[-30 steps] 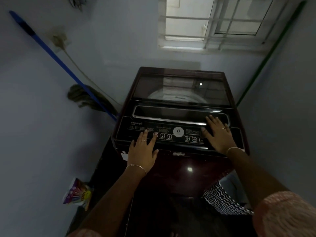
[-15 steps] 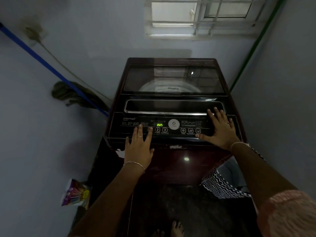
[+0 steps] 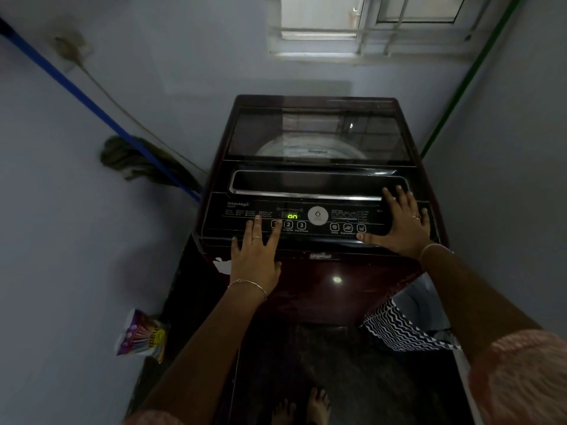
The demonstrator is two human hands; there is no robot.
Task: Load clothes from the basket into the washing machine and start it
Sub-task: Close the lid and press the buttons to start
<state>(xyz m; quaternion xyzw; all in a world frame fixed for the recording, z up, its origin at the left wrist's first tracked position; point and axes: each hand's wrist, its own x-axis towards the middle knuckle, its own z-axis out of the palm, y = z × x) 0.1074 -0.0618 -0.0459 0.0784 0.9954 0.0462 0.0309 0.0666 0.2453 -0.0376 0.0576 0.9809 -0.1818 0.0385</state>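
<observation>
A dark maroon top-loading washing machine (image 3: 316, 286) stands in front of me with its glass lid (image 3: 316, 133) closed. Its black control panel (image 3: 319, 220) shows a green "on" on the display. My left hand (image 3: 254, 259) lies flat at the panel's left, fingers spread, the index fingertip on the leftmost button. My right hand (image 3: 402, 222) rests flat on the panel's right end, fingers apart, thumb near the right-hand buttons. A basket (image 3: 408, 329) with a black-and-white zigzag pattern stands on the floor to the machine's right, partly hidden by my right arm.
A blue-handled mop (image 3: 135, 157) leans on the left wall beside the machine. A colourful detergent packet (image 3: 142, 335) lies on the floor at the left. A green pipe (image 3: 460, 84) runs up the right corner. A barred window (image 3: 377, 23) is above. My bare feet (image 3: 303, 406) are below.
The display has lit up with a green "on". My left hand has slid back slightly on the panel; the view has tilted downward. My right hand stays in place.
</observation>
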